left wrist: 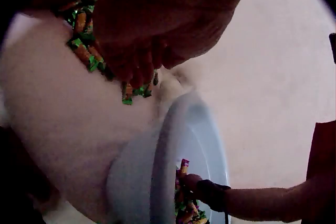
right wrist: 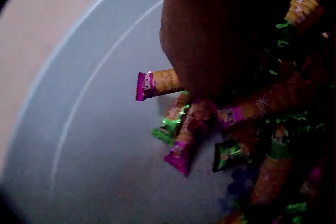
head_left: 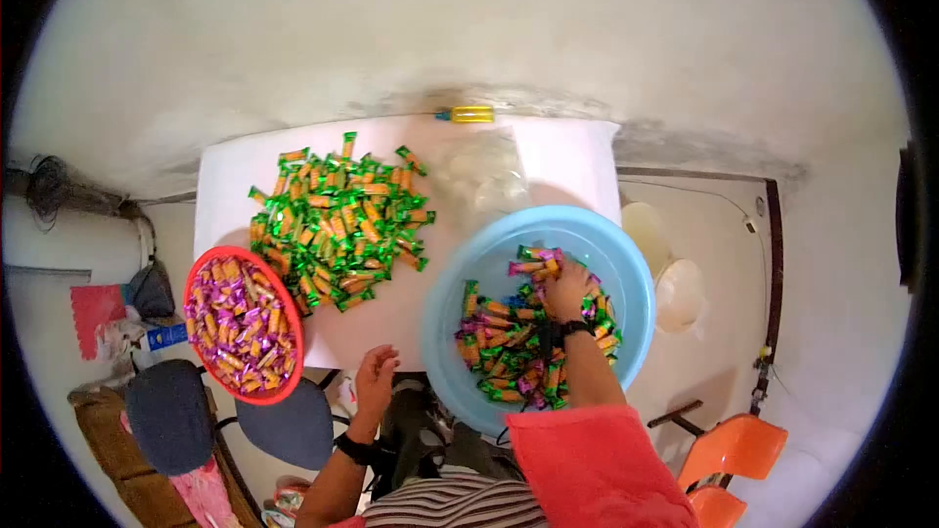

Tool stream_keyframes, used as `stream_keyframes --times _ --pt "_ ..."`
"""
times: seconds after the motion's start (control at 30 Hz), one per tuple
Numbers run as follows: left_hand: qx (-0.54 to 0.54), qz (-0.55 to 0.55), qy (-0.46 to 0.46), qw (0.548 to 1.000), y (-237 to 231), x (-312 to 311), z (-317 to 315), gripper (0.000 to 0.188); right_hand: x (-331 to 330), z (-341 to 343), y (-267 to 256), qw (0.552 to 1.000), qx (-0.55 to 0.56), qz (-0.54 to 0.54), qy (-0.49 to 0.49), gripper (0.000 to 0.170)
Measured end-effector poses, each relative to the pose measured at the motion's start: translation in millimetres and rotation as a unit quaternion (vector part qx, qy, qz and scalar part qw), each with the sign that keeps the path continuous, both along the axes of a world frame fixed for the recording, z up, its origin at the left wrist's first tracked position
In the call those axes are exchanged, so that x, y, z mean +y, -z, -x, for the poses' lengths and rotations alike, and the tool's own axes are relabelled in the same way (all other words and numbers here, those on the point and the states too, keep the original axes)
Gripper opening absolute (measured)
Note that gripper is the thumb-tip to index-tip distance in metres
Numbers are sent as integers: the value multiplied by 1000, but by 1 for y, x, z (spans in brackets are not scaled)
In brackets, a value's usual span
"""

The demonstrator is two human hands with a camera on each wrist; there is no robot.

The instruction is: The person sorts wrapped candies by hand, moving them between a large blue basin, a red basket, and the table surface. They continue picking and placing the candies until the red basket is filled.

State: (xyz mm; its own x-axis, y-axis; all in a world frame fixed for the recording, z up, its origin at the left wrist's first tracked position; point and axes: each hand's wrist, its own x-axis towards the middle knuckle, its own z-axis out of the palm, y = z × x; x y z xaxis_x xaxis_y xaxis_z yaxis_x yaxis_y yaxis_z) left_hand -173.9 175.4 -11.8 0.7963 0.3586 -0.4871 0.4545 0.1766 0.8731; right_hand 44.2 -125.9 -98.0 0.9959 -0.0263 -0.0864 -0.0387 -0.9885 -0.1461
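My right hand (head_left: 567, 291) reaches down into a light blue basin (head_left: 638, 303), among green-ended and purple-ended wrapped snack sticks (head_left: 499, 337). In the right wrist view a purple-ended stick (right wrist: 157, 84) juts out from under the hand; the fingers are hidden, and whether they grip it I cannot tell. My left hand (head_left: 375, 381) hovers near the table's front edge with loosely bent fingers and nothing in them. To its left stands a red basket (head_left: 298, 332) full of purple-wrapped sticks (head_left: 240, 323). Beyond lies a heap of green-wrapped sticks (head_left: 337, 220).
The white-covered table (head_left: 357, 337) stands against the wall. A clear plastic bag (head_left: 479, 176) lies behind the basin, and a yellow bottle (head_left: 471, 114) is at the back edge. Dark chairs (head_left: 171, 416) stand at left, orange chairs (head_left: 738, 445) at right.
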Motion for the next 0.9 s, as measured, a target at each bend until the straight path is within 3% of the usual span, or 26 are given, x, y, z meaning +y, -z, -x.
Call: stream_keyframes --times 0.1,0.13,0.17,0.23,0.3,0.37,0.43,0.47,0.53,0.57,0.63,0.67,0.7,0.77,0.8,0.83,0.9 --pt "-74 -80 42 993 12 -10 -8 26 11 11 -18 962 -146 -195 -124 29" --pt "-35 -104 70 992 0 -15 -18 33 24 17 -39 949 -121 -238 -168 29" --pt "-77 -45 65 994 -18 -23 -26 37 39 23 -68 932 -99 -278 -210 28" --pt "-61 -25 78 995 -58 -32 -45 41 69 47 -105 917 -33 -287 -276 26" --pt "-58 -59 95 992 -63 -31 -45 40 94 68 -123 904 22 -273 -327 24" --pt "-60 -87 118 987 -59 -23 -35 38 121 88 -133 852 28 -312 -418 28" --pt "-85 -189 104 973 -40 -6 -14 24 147 105 -130 847 39 -319 -423 31" --pt "-52 -177 35 982 -42 3 -5 13 157 111 -129 845 45 -323 -425 33" --pt "45 -30 -98 994 -17 35 33 14 173 114 -137 844 61 -333 -416 35" --pt "44 -47 -161 985 -26 56 42 15 177 116 -139 847 73 -339 -402 36" --pt "63 -129 -235 961 4 97 85 15 173 118 -130 854 86 -337 -387 35" --pt "50 -115 -312 942 8 113 95 14 169 118 -126 863 90 -328 -374 33" --pt "50 -110 -312 942 14 125 105 14 164 117 -123 871 94 -319 -360 32" --pt "19 -253 -309 917 23 142 118 12 153 115 -121 881 84 -321 -338 29" --pt "73 -324 -264 905 26 146 122 12 148 114 -120 888 73 -325 -316 26" --pt "71 -317 -263 908 29 151 125 12 144 115 -117 891 72 -318 -315 26" --pt "107 -547 -109 823 49 155 128 13 119 113 -107 905 49 -360 -222 21"
